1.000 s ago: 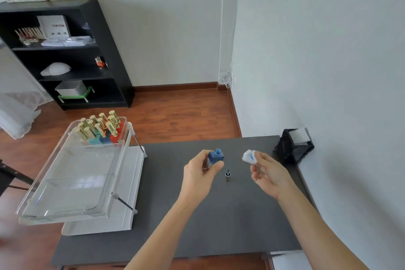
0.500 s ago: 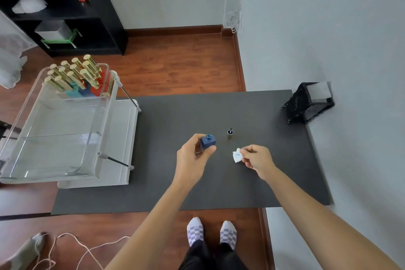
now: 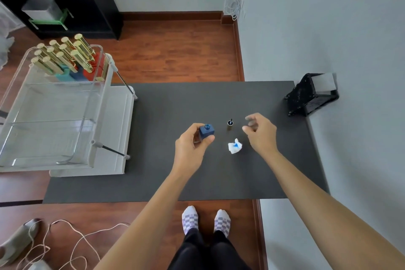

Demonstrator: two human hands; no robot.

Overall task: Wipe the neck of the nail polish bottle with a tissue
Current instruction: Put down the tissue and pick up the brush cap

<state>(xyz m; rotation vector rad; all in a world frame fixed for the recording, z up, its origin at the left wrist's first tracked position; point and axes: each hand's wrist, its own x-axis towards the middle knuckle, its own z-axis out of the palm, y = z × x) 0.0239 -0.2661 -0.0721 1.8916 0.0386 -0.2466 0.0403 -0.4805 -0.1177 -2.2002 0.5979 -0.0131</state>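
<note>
Your left hand (image 3: 192, 144) grips open blue bottle (image 3: 206, 131) over middle of tabletop (image 3: 153, 177), thumb and fingers closed round its body, neck up. Your right hand (image 3: 259, 132) hovers empty, fingers loosely curled, just beside upright cap (image 3: 230, 123). Crumpled tissue (image 3: 235, 146) lies on mat between both hands, blue stain showing: wipe looks done, recapping likely left. Wide bare mat toward near edge; black holder (image 3: 311, 95) at far right corner, clear rack (image 3: 52, 107) past left edge, both well apart.
</note>
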